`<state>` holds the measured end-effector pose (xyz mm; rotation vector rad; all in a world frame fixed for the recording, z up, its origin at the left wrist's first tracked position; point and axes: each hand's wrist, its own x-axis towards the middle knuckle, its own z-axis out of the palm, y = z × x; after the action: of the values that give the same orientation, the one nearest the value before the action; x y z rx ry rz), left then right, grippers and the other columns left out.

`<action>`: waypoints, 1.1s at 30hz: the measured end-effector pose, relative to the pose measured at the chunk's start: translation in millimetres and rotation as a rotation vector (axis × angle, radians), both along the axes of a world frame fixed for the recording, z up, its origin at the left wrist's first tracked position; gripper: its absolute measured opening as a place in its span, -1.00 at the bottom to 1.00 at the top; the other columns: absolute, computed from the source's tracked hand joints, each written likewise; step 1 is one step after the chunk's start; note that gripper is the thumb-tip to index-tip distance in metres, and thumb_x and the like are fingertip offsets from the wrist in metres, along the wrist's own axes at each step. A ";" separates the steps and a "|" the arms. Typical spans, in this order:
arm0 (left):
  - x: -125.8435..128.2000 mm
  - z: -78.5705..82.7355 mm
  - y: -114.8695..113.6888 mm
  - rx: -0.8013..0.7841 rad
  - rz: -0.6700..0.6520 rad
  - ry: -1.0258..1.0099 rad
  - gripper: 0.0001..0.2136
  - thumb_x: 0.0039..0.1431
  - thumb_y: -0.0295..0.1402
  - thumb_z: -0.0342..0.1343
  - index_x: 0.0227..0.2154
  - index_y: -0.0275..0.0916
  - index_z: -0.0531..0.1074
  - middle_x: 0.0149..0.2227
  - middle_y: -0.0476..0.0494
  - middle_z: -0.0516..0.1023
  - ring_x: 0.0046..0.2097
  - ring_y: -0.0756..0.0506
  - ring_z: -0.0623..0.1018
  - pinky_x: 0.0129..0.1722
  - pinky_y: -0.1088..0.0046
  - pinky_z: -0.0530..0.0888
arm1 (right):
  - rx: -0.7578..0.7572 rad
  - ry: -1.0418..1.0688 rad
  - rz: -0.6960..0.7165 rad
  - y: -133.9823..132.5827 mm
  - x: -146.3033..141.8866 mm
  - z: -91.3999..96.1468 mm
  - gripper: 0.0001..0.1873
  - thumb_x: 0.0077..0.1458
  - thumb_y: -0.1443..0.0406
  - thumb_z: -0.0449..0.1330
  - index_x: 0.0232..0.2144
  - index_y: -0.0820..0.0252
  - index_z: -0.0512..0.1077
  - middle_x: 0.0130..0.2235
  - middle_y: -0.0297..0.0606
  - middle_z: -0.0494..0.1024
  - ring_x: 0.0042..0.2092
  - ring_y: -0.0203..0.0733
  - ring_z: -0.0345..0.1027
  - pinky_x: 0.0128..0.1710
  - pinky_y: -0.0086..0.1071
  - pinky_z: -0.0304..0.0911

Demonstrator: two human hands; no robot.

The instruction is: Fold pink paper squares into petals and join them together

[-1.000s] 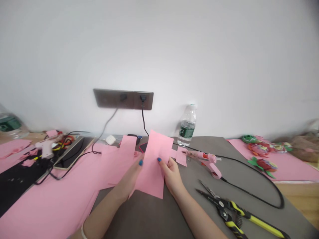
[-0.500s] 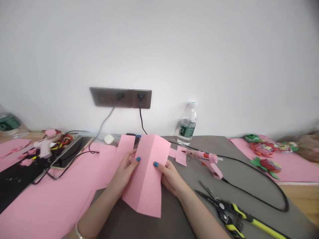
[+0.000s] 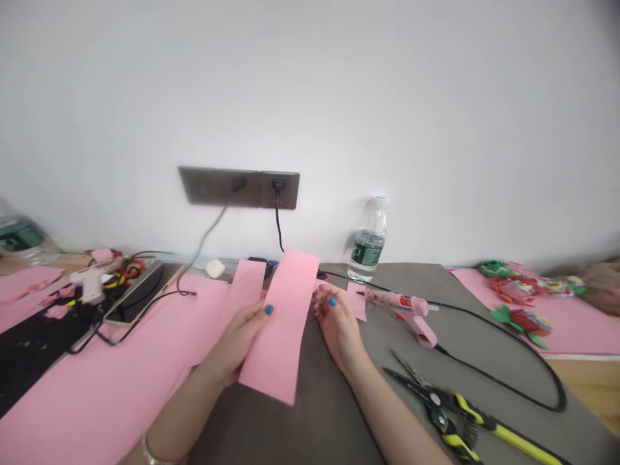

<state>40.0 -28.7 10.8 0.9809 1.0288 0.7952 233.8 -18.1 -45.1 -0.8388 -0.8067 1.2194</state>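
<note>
A pink paper sheet (image 3: 285,323) stands tilted over the grey mat, showing one narrow panel. My left hand (image 3: 245,332) grips its left edge, thumb on the front and the fingers hidden behind. Just off the sheet's right edge is my right hand (image 3: 341,323), its fingers loosely curled and a little apart, with nothing visible in them. To the right of that hand, a pink glue gun (image 3: 409,313) lies with its nozzle over a small pink paper piece (image 3: 357,300). Nearer to me are black-and-yellow shears (image 3: 436,400), blades apart.
A water bottle (image 3: 368,248) stands by the wall. Large pink sheets (image 3: 116,381) and a phone (image 3: 140,294) lie left, among cables and another glue gun (image 3: 92,284). Paper flowers (image 3: 526,323) rest on pink paper at right. The glue gun's cord (image 3: 542,368) loops across the mat.
The creased, wider sheet now appears as a single narrow panel. My right hand has let go of its right side and moved slightly away. My left hand keeps its grip.
</note>
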 end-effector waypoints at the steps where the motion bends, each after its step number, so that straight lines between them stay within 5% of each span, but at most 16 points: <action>1: -5.7 3.1 1.8 -0.060 -0.052 -0.037 -0.61 0.15 -0.06 0.24 -0.14 -0.29 0.59 -0.26 -0.22 0.66 -0.25 -0.19 0.60 -0.28 0.39 0.48 | -0.023 0.084 -0.031 0.7 1.9 3.6 -0.54 -0.03 -0.13 0.30 -0.24 0.04 0.45 -0.28 -0.29 0.55 -0.27 -0.14 0.39 -0.24 -0.33 0.29; 7: -26.9 14.6 5.4 -0.103 -0.613 -0.107 -0.66 0.14 -0.25 0.28 -0.01 -0.12 0.58 -0.02 -0.17 0.62 0.00 -0.21 0.57 0.01 0.31 0.44 | -0.227 0.199 0.317 -3.5 9.0 16.2 -0.34 0.00 -0.29 0.11 -0.21 0.10 0.50 -0.29 -0.22 0.59 -0.31 -0.07 0.45 -0.30 -0.31 0.30; 11: -30.3 10.9 8.1 -0.002 -0.891 0.128 -0.74 0.23 -0.12 0.17 -0.27 -0.15 0.65 -0.31 -0.07 0.62 -0.31 -0.09 0.54 -0.29 0.48 0.42 | -0.290 0.118 0.742 -12.0 8.7 17.5 -0.30 -0.03 -0.30 0.14 -0.36 0.23 0.51 -0.44 -0.27 0.50 -0.47 -0.28 0.33 -0.43 -0.44 0.21; 14: -30.4 4.5 11.1 0.124 -1.039 0.306 -0.66 0.25 -0.10 0.11 -0.50 -0.21 0.57 -0.58 0.03 0.39 -0.54 0.01 0.28 -0.53 0.51 0.23 | -0.264 -0.096 0.992 -18.3 6.5 23.3 -0.46 -0.08 -0.12 0.34 -0.35 0.26 0.52 -0.42 -0.30 0.50 -0.44 -0.34 0.34 -0.39 -0.47 0.24; 20: -21.8 -6.5 8.8 0.214 -1.114 0.413 -0.59 0.16 -0.21 0.14 -0.71 -0.21 0.19 -0.67 0.11 0.06 -0.60 0.04 0.07 -0.62 0.48 0.05 | -0.171 -0.713 1.116 -22.2 -4.0 37.4 -0.96 0.02 0.34 0.25 -0.42 0.23 0.49 -0.55 -0.47 0.40 -0.53 -0.40 0.25 -0.52 -0.54 0.18; 25: -18.3 -9.4 5.9 0.251 -1.058 0.422 -0.64 0.08 -0.24 0.15 -0.71 -0.20 0.19 -0.67 0.10 0.08 -0.59 0.03 0.09 -0.61 0.46 0.05 | -0.070 -0.824 1.034 -30.3 -12.4 45.7 -0.96 -0.03 0.42 0.23 -0.49 0.22 0.45 -0.54 -0.47 0.37 -0.48 -0.40 0.20 -0.50 -0.54 0.09; 33: -16.3 -6.4 7.0 0.332 -1.020 0.414 -0.66 0.15 -0.32 0.06 -0.66 -0.20 0.11 -0.63 0.09 0.01 -0.57 0.03 0.04 -0.58 0.43 0.00 | -0.185 -1.061 0.782 -45.2 -13.5 54.9 -0.94 -0.14 0.42 0.17 -0.56 0.19 0.41 -0.54 -0.43 0.41 -0.47 -0.34 0.22 -0.53 -0.50 0.06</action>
<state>23.8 -21.7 4.4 1.7854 0.5894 -0.1085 220.3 -63.3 9.8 -1.4192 -2.0369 1.5023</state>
